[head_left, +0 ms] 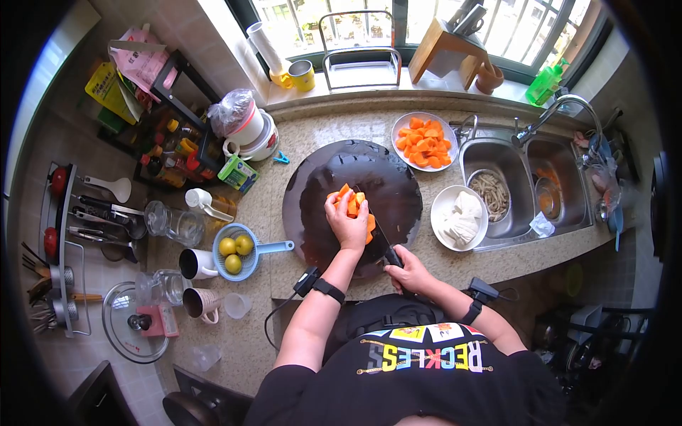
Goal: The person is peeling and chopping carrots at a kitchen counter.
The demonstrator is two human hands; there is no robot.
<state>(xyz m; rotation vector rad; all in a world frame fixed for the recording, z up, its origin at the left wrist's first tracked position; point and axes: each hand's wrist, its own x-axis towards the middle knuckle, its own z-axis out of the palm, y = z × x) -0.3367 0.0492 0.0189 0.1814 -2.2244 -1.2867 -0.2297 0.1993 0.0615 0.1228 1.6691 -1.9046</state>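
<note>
My left hand [347,226] has its fingers curled around orange carrot pieces [353,206] over a round dark cutting board [312,245]. One more carrot piece [371,221] shows at the side of that hand, next to the blade. In my right hand [413,271] is the black handle of a kitchen knife [384,238]. Its dark blade points away from me, along the right side of the carrot pieces; part of it is hard to make out against the board.
Behind the board stands a plate of cut carrots [425,144]. A white bowl of pale pieces [459,219] sits right of it, beside the double sink [497,160]. To the left are a blue strainer [250,264] with three yellow-green fruits, mugs [201,304] and a glass jar [170,226].
</note>
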